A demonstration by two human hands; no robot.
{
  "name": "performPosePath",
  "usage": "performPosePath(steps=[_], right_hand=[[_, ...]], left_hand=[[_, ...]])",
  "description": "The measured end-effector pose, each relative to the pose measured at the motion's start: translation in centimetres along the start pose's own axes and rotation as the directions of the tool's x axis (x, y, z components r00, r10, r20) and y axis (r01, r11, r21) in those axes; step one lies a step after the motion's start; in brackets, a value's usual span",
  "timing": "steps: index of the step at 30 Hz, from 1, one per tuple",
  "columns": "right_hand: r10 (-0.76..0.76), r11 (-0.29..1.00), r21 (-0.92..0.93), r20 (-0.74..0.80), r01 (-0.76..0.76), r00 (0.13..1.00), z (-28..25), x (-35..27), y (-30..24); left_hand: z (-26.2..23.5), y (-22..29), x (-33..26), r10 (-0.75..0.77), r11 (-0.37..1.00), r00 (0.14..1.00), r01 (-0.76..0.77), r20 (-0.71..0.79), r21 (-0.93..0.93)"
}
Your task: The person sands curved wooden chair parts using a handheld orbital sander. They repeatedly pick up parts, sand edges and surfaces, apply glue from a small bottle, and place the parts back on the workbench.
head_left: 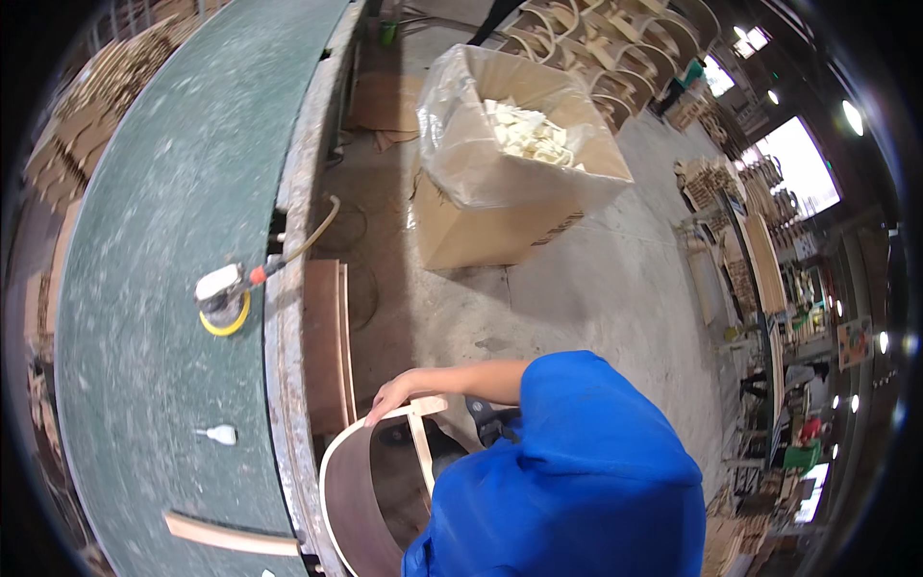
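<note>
My right hand [389, 394] reaches out from the blue sleeve with its fingers over the upper rim of a curved wooden frame [348, 481]. The frame looks like a bentwood chair part, with a pale edge, a brown inner face and a pale crossbar. It stands upright against the near side of the green-topped bench, between the bench and my body. My blue-clothed torso covers part of it. My left hand is not visible. On the bench top lie an orbital sander [223, 300] with a yellow pad, a small white thin-tipped object [221, 435] and a curved wood strip [231, 537].
The long green bench [173, 365] runs along my left. Brown boards [329, 337] lean at its side, near the sander's hose [315, 231]. A plastic-lined cardboard box [490, 231] holds pale scraps. Curved wooden parts [615, 48] are stacked behind it.
</note>
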State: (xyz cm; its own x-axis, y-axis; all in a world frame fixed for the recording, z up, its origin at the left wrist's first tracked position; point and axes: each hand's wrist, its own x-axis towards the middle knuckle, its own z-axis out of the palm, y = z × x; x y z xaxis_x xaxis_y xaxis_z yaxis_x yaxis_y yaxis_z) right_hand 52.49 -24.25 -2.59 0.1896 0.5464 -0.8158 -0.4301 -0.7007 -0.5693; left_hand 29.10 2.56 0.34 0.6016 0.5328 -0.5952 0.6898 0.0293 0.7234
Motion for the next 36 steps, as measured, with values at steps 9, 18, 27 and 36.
performPosePath(steps=[9,18,27,36], right_hand=[[-0.097,0.984,0.147,-0.023,0.099,0.995,2.3,-1.9,-1.2],[-0.067,0.856,0.439,-0.427,0.272,0.902,7.1,-23.4,14.2],[0.351,0.439,0.544,-0.837,0.715,0.421,32.1,-51.6,33.2],[0.639,0.755,0.199,-0.437,0.624,-0.633,47.4,-57.4,27.1]], left_hand=[[3.9,4.1,-2.1,-0.093,0.995,0.964,0.078,0.250,0.068],[4.5,4.5,-9.7,-0.142,0.990,0.909,0.121,0.392,0.079],[6.3,9.8,-22.1,-0.235,0.972,0.718,0.160,0.655,0.174],[20.1,24.1,-33.7,0.041,0.833,-0.289,-0.518,0.956,-0.193]])
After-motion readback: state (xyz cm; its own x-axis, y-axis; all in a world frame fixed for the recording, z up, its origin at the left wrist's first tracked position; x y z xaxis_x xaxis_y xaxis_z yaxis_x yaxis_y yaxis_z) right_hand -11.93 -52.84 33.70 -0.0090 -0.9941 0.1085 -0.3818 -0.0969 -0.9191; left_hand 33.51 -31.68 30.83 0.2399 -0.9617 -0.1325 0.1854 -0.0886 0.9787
